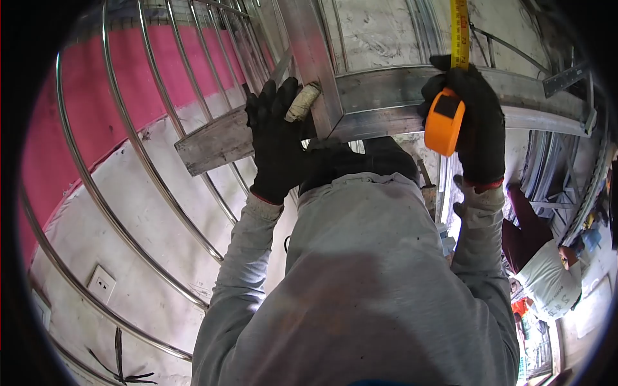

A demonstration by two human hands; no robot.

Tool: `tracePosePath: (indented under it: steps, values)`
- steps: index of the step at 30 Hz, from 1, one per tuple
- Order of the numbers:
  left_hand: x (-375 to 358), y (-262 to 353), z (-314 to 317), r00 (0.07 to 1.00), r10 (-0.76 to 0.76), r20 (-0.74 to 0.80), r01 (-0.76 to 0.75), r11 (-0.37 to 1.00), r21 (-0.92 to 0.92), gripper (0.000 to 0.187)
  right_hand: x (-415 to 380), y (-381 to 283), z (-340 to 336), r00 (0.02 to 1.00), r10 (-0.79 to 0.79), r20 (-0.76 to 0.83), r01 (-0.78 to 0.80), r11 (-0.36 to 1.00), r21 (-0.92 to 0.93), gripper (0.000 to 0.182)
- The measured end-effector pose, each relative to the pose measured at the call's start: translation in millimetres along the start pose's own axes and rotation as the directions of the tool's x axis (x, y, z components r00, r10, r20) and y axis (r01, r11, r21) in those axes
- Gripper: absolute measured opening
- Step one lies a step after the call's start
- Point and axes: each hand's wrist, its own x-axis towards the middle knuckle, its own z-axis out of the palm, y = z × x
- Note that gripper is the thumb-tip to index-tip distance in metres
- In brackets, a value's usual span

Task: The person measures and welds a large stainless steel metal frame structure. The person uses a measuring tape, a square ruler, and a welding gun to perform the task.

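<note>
Shirt: grey, nearest the camera, with both sleeves reaching forward toward the metalwork.
Right hand: black-gloved, fingers curled round the tape measure, with only a case-wide gap between them; the grip looks secure, though its far side is hidden.
Tape measure: in the right hand, over the crossbar; orange case, dark patch on its face. It looks light and hard-shelled, best held round the body, as here, clear of the blade's path.
Blade: yellow, drawn out and running away from the person past the top of the view. Probably thin and springy, stiff lengthwise but easily kinked sideways, with edges that gloves suit.
Left hand: black-gloved, fingers spread and fairly straight over the metal beside the upright; no closed grip shows, and what lies beneath the palm cannot be told. One digit wears a pale wrapping.
Crossbar: meets the upright at a corner seam. Likely rigid, weighty and slick; flat faces should offer better purchase than edges.
Railing: shiny bars, farther left, before a pink-and-white wall.
Co-worker: pale top, at far right.
</note>
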Motion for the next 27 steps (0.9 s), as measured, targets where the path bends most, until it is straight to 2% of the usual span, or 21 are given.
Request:
tracePosePath:
  steps: [1,2,4,6,7,8,10,12,14,16,18,20,24,27]
  values:
    - [-0.3,-0.3,0.8,1.000,-0.005,0.007,0.005,1.000,-0.005,0.092,8.5,-4.7,2.3,0.999,-0.034,-0.029,0.031,0.993,-0.115,0.042]
    - [-0.8,-0.2,0.9,1.000,-0.008,0.014,0.008,1.000,-0.010,0.093,15.2,-7.7,3.4,0.999,-0.033,-0.025,0.030,0.993,-0.116,0.042]
    - [0.4,0.8,-0.4,1.000,-0.017,0.026,0.017,1.000,0.004,0.093,28.0,-14.5,6.4,0.991,-0.131,0.032,0.135,0.956,-0.260,0.041]
    - [-0.8,3.0,-1.6,1.000,-0.011,0.011,0.010,1.000,0.029,0.094,36.7,-18.6,8.2,0.985,-0.169,0.034,0.165,0.863,-0.478,0.040]
    - [-3.5,3.2,1.1,0.998,-0.038,0.059,0.034,0.997,0.063,0.093,42.4,-14.6,6.5,0.997,-0.065,0.032,0.070,0.973,-0.221,0.039]
    - [1.5,3.3,1.6,0.995,-0.059,0.086,0.050,0.994,0.101,0.092,52.8,-14.1,5.9,0.997,0.022,0.078,-0.025,0.999,0.041,0.039]
    - [11.3,18.6,-9.2,0.996,-0.075,0.039,0.076,0.997,-0.011,0.052,60.2,-16.5,10.4,0.997,0.042,0.057,-0.047,0.996,0.080,0.042]
    - [11.4,19.2,-9.6,0.997,-0.055,0.053,0.055,0.998,0.006,0.064,71.4,-23.3,15.4,0.992,0.102,0.068,-0.113,0.976,0.188,0.045]
    - [18.7,31.7,-23.7,0.997,-0.048,0.061,0.049,0.998,-0.027,0.085,76.3,-36.5,23.6,0.983,0.169,0.075,-0.179,0.970,0.164,0.049]
    - [19.6,34.7,-32.1,0.987,-0.093,0.128,0.101,0.993,-0.062,0.102,80.5,-38.1,28.5,0.980,0.165,0.107,-0.180,0.973,0.145,0.050]
    - [15.1,32.3,-29.0,0.995,-0.062,0.075,0.065,0.997,-0.040,0.099,85.0,-39.5,29.9,0.967,0.165,0.193,-0.202,0.960,0.192,0.047]
    - [14.2,34.0,-31.2,0.995,-0.052,0.083,0.053,0.998,-0.015,0.099,86.6,-42.3,34.8,0.968,0.096,0.232,-0.140,0.973,0.183,0.046]
    - [13.7,38.8,-33.9,0.998,-0.046,0.041,0.047,0.998,-0.038,0.100,91.3,-47.1,35.8,0.970,0.051,0.237,-0.097,0.977,0.187,0.046]
    - [13.9,41.9,-34.6,0.999,-0.040,0.035,0.040,0.999,-0.012,0.102,100.4,-50.9,36.0,0.969,0.082,0.235,-0.135,0.966,0.218,0.048]
